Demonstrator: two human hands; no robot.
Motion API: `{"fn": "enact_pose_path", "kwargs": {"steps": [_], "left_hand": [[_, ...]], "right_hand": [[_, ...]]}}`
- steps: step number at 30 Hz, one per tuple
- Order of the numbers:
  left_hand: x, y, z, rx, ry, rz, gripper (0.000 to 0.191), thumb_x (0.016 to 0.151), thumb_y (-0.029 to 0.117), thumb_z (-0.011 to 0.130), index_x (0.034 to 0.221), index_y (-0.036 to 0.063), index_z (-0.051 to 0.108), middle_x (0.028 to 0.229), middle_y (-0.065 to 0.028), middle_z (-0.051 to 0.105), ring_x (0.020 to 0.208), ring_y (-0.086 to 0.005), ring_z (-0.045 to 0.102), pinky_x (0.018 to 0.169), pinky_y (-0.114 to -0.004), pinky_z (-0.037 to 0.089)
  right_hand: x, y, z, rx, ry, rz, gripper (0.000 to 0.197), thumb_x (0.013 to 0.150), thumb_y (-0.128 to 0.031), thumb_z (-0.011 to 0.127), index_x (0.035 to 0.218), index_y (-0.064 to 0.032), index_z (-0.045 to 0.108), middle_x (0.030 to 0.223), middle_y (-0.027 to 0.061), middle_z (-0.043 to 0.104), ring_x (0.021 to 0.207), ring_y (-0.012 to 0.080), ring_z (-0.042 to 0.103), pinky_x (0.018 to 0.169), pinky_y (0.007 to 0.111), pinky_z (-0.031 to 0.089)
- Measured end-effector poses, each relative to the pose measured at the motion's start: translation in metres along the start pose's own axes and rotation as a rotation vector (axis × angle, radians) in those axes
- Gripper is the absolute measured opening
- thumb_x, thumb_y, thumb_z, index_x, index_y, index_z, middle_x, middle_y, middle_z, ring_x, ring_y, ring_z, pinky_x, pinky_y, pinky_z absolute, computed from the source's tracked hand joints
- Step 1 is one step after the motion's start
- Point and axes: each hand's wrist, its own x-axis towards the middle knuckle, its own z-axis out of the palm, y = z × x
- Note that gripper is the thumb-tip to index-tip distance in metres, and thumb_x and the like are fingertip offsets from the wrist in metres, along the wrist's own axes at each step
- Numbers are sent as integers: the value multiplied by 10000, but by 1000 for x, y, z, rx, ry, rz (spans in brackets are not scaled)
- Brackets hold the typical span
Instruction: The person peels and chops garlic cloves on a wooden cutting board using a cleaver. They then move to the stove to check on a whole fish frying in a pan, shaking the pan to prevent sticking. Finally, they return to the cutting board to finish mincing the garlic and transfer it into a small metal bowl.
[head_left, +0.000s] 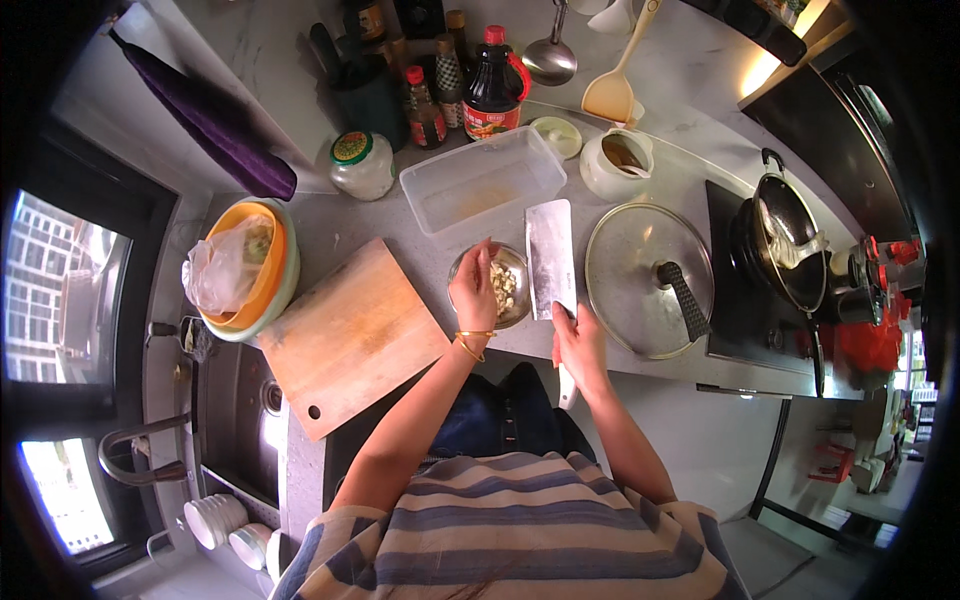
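Observation:
A metal bowl (516, 259) holds chopped pale pieces (504, 289), perhaps garlic. My left hand (474, 289) is over the bowl's left side, its fingers close together; whether anything is between them is hidden. The handle of a cleaver (550, 255) is in my right hand (583, 346). Its broad blade points away from me, just right of the bowl, and carries some smears. To the left, a wooden cutting board (360, 330) lies askew over the counter edge, with wet-looking stains and nothing on top.
A glass lid (622, 277) lies at right, before the cooktop with a wok (787, 214). Behind the bowl stand a plastic container (480, 184), a ceramic pot (600, 176), a jar (364, 176) and several bottles. Nested basins (289, 289) with a plastic bag (229, 266) are near the sink (232, 405).

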Motion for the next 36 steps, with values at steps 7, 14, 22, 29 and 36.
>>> {"fn": "enact_pose_path", "kwargs": {"steps": [7, 14, 22, 29, 36], "left_hand": [[8, -7, -6, 487, -291, -132, 416, 927, 382, 432, 797, 46, 641, 613, -130, 613, 606, -282, 612, 574, -377, 460], [22, -11, -3, 271, -496, -121, 345, 924, 336, 405, 991, 79, 625, 660, -169, 616, 688, -371, 593, 653, -440, 452], [0, -3, -24, 315, -408, 360, 687, 723, -146, 518, 1349, 80, 346, 1240, -185, 508, 1126, -290, 525, 796, -355, 514], [-3, -22, -82, -150, -80, -153, 393, 802, -67, 571, 1185, -2, 510, 1009, -122, 640, 892, -202, 644, 749, -288, 540], [6, 14, -169, -567, 237, -357, 406, 947, 373, 433, 1094, 4, 517, 767, -91, 580, 525, -217, 612, 487, -314, 533]], "right_hand": [[-1, -1, -5, 11, -59, -42, 207, 917, -205, 524, 841, -13, 525, 434, 25, 456, 318, 109, 441, 313, 270, 314], [-3, 4, -9, 15, -58, -26, 208, 920, -201, 526, 850, -6, 525, 475, 17, 471, 332, 90, 430, 312, 252, 312], [-6, 0, 8, 8, -3, -68, 221, 917, -216, 534, 832, -11, 528, 451, 21, 468, 329, 94, 441, 315, 260, 321], [-13, -3, 40, -245, -100, -68, 313, 897, -279, 551, 743, -11, 503, 469, 116, 537, 363, 220, 534, 358, 335, 386], [-1, 36, 141, -395, -456, -194, 291, 879, -281, 534, 783, -8, 561, 556, 112, 589, 474, 237, 572, 451, 363, 439]]}}
